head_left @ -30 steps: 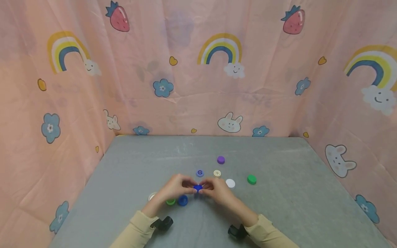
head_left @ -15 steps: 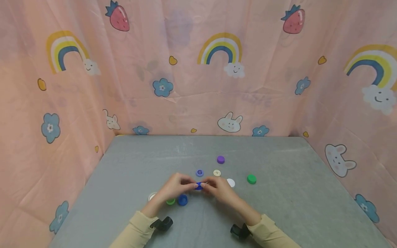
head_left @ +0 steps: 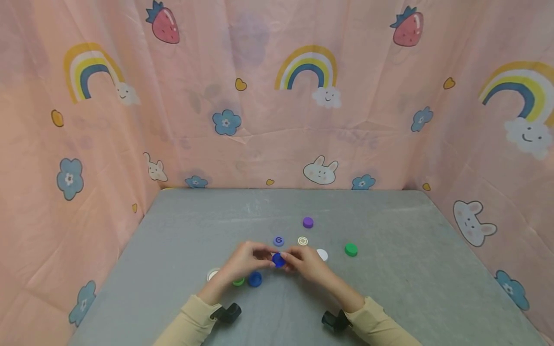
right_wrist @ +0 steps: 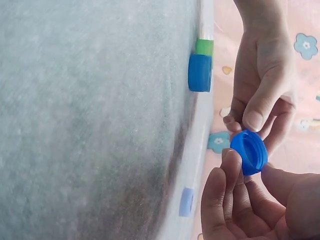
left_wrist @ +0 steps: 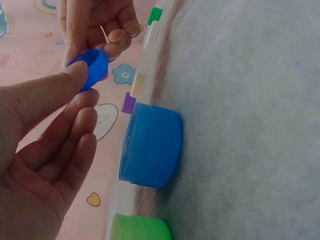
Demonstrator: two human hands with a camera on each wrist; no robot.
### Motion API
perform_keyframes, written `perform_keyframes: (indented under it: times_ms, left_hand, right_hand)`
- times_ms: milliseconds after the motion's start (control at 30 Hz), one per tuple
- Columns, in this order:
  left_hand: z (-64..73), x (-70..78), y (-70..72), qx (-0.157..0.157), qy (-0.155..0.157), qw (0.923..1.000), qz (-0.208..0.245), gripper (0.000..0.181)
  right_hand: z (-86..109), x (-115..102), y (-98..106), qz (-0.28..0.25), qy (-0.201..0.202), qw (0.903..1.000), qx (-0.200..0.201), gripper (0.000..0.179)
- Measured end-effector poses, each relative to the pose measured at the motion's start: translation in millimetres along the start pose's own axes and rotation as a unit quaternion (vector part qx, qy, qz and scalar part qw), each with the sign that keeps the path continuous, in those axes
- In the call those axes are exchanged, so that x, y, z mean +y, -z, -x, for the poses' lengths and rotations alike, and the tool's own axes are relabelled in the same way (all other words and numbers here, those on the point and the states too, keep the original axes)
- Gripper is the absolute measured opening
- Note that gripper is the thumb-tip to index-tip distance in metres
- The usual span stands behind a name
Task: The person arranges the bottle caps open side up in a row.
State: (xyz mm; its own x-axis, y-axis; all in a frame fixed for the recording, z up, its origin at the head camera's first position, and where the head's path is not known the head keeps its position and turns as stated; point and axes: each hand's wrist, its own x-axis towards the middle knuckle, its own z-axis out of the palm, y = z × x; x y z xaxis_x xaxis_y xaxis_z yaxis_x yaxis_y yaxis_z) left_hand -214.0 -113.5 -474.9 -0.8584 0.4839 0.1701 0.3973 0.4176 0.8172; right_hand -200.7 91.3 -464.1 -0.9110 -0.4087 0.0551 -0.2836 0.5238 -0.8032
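Above the table, a blue bottle cap [head_left: 278, 260] is pinched between my two hands. My left hand [head_left: 247, 258] holds it from the left, its thumb on the rim in the left wrist view. From the right, my right hand [head_left: 306, 263] grips the opposite edge with thumb and fingers. The cap [right_wrist: 249, 152] has its hollow, ridged inside turned toward the right wrist camera. Another blue cap [head_left: 255, 279] lies on the table below the left hand. Beside it is a light green cap [head_left: 238, 281], partly hidden by the left wrist.
On the grey table [head_left: 402, 298] lie a pale cap [head_left: 212, 274] at left, a light blue cap [head_left: 279, 241], a cream cap [head_left: 303, 240], a purple cap [head_left: 308, 222], a white disc [head_left: 322, 254] and a green cap [head_left: 351, 249]. A patterned pink curtain [head_left: 259, 154] surrounds the table.
The held blue cap has been lifted slightly and turned between the fingers, showing more of its round face now. Both hands stay together in nearly the same place; the loose caps have not moved.
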Motion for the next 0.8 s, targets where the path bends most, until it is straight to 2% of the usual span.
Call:
perform_keyframes:
  times_ms: [167,433,600,800]
  left_hand:
    - [0.7,-0.3,-0.8,0.004,-0.016,0.9999,-0.002,0.026]
    - [1.2,0.2,-0.4,-0.004,-0.011,0.9999,0.011,0.025]
    - [2.2,-1.5,-0.6,0.006,-0.008,0.9999,0.007,0.025]
    - [3.2,-3.6,-0.2,0.011,0.006,0.9998,0.015,0.025]
  right_hand:
    - [-1.1,-0.2,-1.6,-0.018,-0.010,0.9998,0.002,0.029]
    - [-0.3,-2.3,-2.4,-0.040,-0.014,0.9991,0.002,0.029]
    - [2.2,-3.2,-2.1,-0.062,-0.013,0.9980,-0.005,0.025]
    - [5.4,-3.7,-1.5,-0.022,0.009,0.9997,-0.005,0.028]
